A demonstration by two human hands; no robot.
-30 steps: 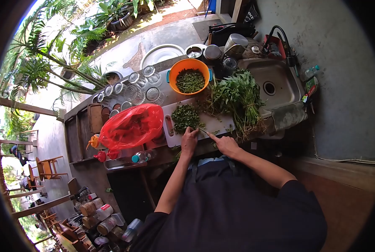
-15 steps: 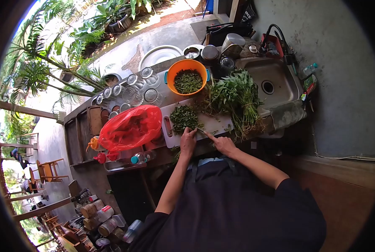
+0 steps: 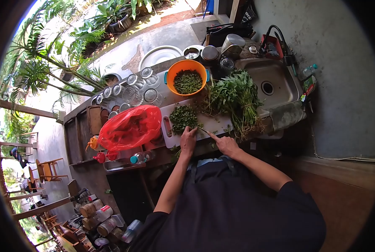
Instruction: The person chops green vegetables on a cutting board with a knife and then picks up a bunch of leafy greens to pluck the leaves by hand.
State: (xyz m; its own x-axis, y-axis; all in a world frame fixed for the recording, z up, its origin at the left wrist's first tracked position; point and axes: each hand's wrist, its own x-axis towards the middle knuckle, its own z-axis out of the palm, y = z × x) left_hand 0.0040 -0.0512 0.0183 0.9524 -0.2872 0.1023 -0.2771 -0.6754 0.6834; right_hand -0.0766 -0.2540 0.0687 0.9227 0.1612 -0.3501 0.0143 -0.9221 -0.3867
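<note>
On the white cutting board lies a heap of chopped leafy greens. My left hand is closed at the near edge of this heap, its fingertips pinching some of the greens. A small knife is gripped in my right hand, index finger stretched along it, with the blade pointing toward my left fingers. Uncut long-stemmed greens, roots attached, are piled over the board's right end. Behind the board stands an orange colander with chopped greens inside.
A red plastic bag sits left of the board, with a clear bottle in front of it. Several glass jars stand behind the bag. To the right is a metal sink; metal pots stand at the back.
My right hand and the knife have shifted slightly right and toward me. The left hand stays at the heap with almost no movement.
</note>
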